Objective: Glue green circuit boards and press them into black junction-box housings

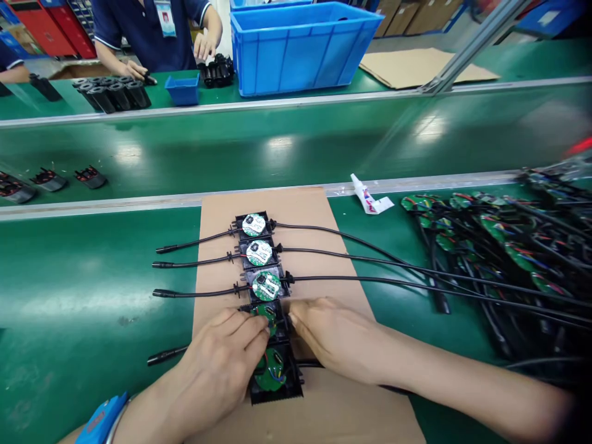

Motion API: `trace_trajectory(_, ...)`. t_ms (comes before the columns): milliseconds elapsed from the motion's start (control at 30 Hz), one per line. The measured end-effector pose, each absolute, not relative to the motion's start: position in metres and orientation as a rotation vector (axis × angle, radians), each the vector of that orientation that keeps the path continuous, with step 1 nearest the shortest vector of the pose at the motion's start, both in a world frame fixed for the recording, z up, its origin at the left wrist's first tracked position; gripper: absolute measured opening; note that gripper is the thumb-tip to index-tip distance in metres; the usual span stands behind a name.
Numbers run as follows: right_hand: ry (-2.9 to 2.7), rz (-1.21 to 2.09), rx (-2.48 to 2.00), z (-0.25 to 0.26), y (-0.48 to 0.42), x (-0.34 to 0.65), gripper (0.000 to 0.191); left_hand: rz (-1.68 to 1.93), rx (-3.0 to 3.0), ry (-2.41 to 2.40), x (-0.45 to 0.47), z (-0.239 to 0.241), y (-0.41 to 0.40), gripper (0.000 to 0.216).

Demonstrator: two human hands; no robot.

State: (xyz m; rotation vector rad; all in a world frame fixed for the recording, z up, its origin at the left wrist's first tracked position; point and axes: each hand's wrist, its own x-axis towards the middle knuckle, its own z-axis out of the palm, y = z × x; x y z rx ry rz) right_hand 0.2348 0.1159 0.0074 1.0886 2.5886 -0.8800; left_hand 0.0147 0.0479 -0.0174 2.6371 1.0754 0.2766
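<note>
Several black plastic housings (296,390) lie in a column on a cardboard sheet. The three farthest carry round circuit boards (266,286) facing up, with a black cable (333,278) running out to the right and a short plug lead (197,293) to the left. My left hand (222,357) has its fingers closed on the green circuit board (267,316) of the fourth housing. At that housing's right edge my right hand (330,330) is pinched together; its fingertips hide what is between them. The nearest housing holds a tilted green board (272,371) with coloured wires showing.
A tangled pile of boards and cables (499,246) covers the right side. Beyond the cardboard (305,206) lie a white tube (367,196) and a metal rail (416,182). Across the line, a co-worker (152,37) handles black parts beside a blue crate (300,58).
</note>
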Motion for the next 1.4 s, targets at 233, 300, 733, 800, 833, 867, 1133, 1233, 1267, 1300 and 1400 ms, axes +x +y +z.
trace_trajectory(233,2.561,-0.601,1.027,0.005,0.114,0.223,0.018,0.161,2.684,1.099,0.025,-0.012,0.053,0.058)
trace_trajectory(300,2.607,-0.532,1.034,0.004,0.114,0.220,0.016,0.111,2.703,1.143,0.030,-0.014,0.053,0.057)
trace_trajectory(733,3.082,-0.499,1.203,-0.011,0.101,0.240,0.022,0.386,2.689,1.305,0.025,-0.014,0.041,0.049)
trace_trajectory(800,3.160,-0.546,1.185,-0.017,0.098,0.243,0.026,0.488,2.649,1.327,0.023,-0.010,0.039,0.043)
trace_trajectory(833,3.173,-0.561,1.195,-0.019,0.097,0.244,0.026,0.513,2.638,1.343,0.023,-0.009,0.038,0.039)
trace_trajectory(867,3.177,-0.571,1.207,-0.020,0.096,0.244,0.026,0.514,2.632,1.360,0.024,-0.009,0.038,0.036)
trace_trajectory(1133,3.134,-0.730,1.179,-0.015,0.097,0.246,0.022,0.540,2.659,1.348,0.027,-0.019,0.034,0.033)
trace_trajectory(1233,3.124,-0.833,1.113,-0.007,0.107,0.253,0.023,0.682,2.640,1.202,0.017,-0.013,0.045,0.036)
trace_trajectory(1267,3.148,-0.819,1.136,-0.006,0.112,0.255,0.024,0.709,2.621,1.201,0.012,-0.011,0.051,0.039)
trace_trajectory(1300,3.172,-0.774,1.189,-0.007,0.119,0.256,0.024,0.715,2.593,1.251,0.008,-0.010,0.059,0.040)
trace_trajectory(1400,3.198,-0.616,1.335,-0.018,0.137,0.256,0.020,0.606,2.468,1.511,-0.005,-0.012,0.083,0.026)
